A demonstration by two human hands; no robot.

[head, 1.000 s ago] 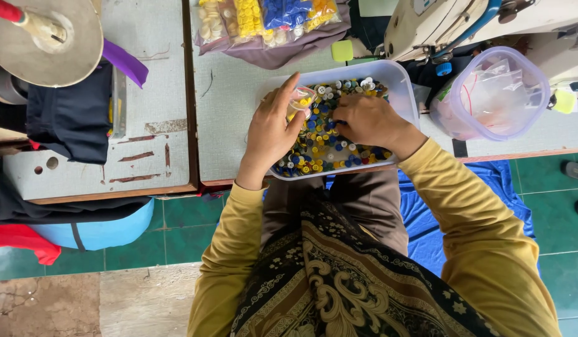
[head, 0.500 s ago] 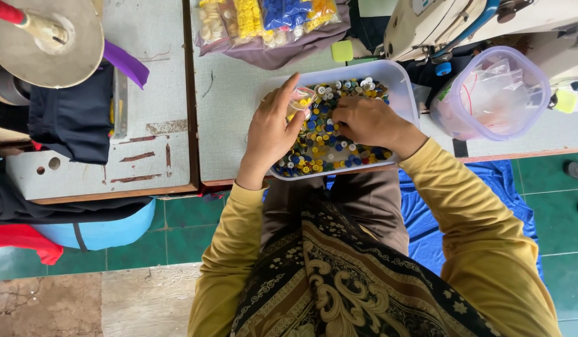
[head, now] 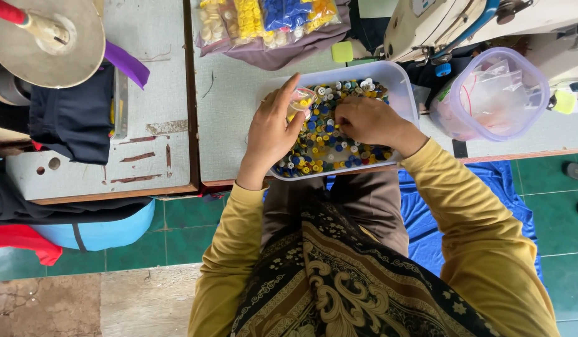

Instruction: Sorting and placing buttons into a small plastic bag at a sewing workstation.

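A clear rectangular plastic tub (head: 398, 81) of mixed yellow, blue and white buttons (head: 329, 146) sat at the grey worktable's (head: 233, 106) near edge. The left hand (head: 273, 128) held a small clear bag of yellow buttons (head: 300, 103) at the tub's nine o'clock side. The right hand (head: 364, 120) rested curled, fingertips down in the buttons. At the tub's three o'clock stood a lidded translucent container (head: 495, 93).

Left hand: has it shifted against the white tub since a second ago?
No. The left hand holds the same spot at the near-left rim of the white tub, index finger pointing up, a small clear bag at its fingertips.
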